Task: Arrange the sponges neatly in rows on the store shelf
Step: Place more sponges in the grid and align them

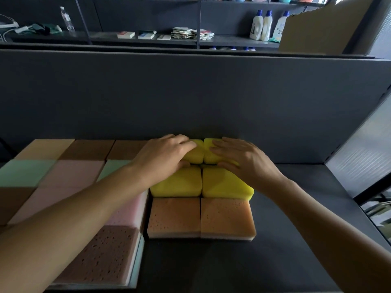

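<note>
On the dark shelf (285,208) stand two columns of sponges. At the back lie two yellow sponges side by side. My left hand (167,157) grips the back left yellow sponge (195,158), fingers over its top and thumb at its front edge. In the same way my right hand (243,161) grips the back right yellow sponge (212,158). In front of them lie two more yellow sponges (179,182) (224,185), then two orange sponges (174,216) (226,216), all edge to edge.
A block of tan, brown, green and pink sponges (72,172) fills the shelf's left side, partly under my left forearm. A grey back panel (190,92) and a side panel (359,155) bound the shelf. Behind stand detergent bottles (260,26) and cardboard (317,28).
</note>
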### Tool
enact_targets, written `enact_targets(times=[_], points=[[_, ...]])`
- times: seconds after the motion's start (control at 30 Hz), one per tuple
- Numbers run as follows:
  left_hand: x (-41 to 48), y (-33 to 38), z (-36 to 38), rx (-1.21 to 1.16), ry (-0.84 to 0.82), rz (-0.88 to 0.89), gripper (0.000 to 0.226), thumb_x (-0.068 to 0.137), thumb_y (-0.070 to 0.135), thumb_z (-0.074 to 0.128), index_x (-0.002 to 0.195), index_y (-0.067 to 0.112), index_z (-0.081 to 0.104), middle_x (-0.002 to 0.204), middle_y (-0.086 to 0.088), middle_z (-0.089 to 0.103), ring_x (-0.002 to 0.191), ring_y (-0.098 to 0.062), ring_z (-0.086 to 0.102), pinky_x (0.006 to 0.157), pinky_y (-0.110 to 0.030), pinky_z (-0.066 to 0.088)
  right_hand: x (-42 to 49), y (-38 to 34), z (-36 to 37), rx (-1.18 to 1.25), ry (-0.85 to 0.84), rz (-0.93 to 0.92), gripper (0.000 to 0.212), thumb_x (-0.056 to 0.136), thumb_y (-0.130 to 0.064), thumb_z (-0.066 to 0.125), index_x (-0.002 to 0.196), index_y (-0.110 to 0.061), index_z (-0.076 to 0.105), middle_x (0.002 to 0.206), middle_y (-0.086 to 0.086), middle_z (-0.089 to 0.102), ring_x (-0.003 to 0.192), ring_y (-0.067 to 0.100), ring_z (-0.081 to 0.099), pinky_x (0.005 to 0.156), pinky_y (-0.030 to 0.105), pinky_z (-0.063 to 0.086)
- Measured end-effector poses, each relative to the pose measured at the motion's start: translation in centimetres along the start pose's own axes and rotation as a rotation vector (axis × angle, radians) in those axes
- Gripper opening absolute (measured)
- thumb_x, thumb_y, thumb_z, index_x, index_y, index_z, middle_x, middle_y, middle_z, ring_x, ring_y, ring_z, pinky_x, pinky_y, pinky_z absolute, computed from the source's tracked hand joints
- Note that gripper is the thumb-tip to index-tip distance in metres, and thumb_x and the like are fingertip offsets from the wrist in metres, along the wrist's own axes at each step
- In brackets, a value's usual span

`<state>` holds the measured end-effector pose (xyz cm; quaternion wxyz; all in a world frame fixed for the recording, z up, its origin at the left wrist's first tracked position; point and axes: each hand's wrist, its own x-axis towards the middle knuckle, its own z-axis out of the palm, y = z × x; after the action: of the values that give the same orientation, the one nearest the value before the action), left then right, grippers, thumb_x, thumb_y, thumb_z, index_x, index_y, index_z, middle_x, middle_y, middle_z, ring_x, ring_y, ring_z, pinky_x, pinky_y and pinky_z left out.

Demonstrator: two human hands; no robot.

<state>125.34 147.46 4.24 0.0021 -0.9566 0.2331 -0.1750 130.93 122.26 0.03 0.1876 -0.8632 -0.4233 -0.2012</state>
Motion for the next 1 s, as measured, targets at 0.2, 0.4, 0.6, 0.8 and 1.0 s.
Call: enact_targets(times=[0.2, 0.4, 0.6, 0.8, 1.0], points=[[0.3, -0.2, 0.5, 0.028, -0.005, -0.039, 0.046, 0.084, 0.023, 0.074, 0.127, 0.02, 0.057, 0.123, 0.0, 0.059, 0.103, -0.025, 0.06, 0.068, -0.045, 0.056, 0.4, -0.5, 0.5, 0.012, 0.03, -0.052, 0.032, 0.091, -0.019, 0.063, 0.121, -0.013, 0.07, 0.13, 0.001, 0.065, 0.125, 0.025, 0.058, 0.1, 0.039, 0.05], [0.5, -0.7, 0.3, 0.008, -0.025, 0.024, 0.049, 0.087, 0.042, 0.068, 0.131, 0.025, 0.056, 0.127, 0.0, 0.058, 0.104, -0.025, 0.058, 0.076, -0.043, 0.056, 1.0, -0.8, -0.1, 0.002, -0.045, -0.028, 0.043, 0.093, -0.036, 0.052, 0.128, -0.015, 0.065, 0.136, 0.001, 0.061, 0.129, 0.025, 0.055, 0.104, 0.039, 0.042], [0.2, -0.6, -0.3, 0.055, -0.008, 0.021, 0.043, 0.089, 0.037, 0.066, 0.13, 0.026, 0.057, 0.12, -0.002, 0.059, 0.097, -0.025, 0.06, 0.067, -0.044, 0.057, 1.3, -0.9, 0.2, 0.061, 0.042, -0.081, 0.033, 0.095, -0.026, 0.056, 0.122, -0.014, 0.069, 0.13, 0.0, 0.065, 0.126, 0.025, 0.056, 0.106, 0.045, 0.045], [0.1, -0.1, 0.3, 0.13, -0.03, -0.018, 0.039, 0.088, 0.021, 0.071, 0.125, 0.025, 0.058, 0.117, -0.004, 0.058, 0.093, -0.027, 0.059, 0.061, -0.044, 0.056, 1.3, -0.9, 0.5, 0.027, 0.009, -0.114, 0.033, 0.093, -0.027, 0.054, 0.118, -0.014, 0.071, 0.127, 0.002, 0.067, 0.124, 0.026, 0.058, 0.1, 0.041, 0.051], [0.3, 0.1, 0.6, 0.068, -0.045, -0.042, 0.036, 0.092, 0.022, 0.065, 0.127, 0.025, 0.057, 0.117, -0.001, 0.058, 0.099, -0.025, 0.058, 0.073, -0.043, 0.056, 1.2, -1.3, -0.1, 0.013, -0.071, -0.082, 0.042, 0.094, -0.038, 0.051, 0.125, -0.014, 0.067, 0.132, 0.003, 0.063, 0.127, 0.026, 0.056, 0.103, 0.042, 0.047]])
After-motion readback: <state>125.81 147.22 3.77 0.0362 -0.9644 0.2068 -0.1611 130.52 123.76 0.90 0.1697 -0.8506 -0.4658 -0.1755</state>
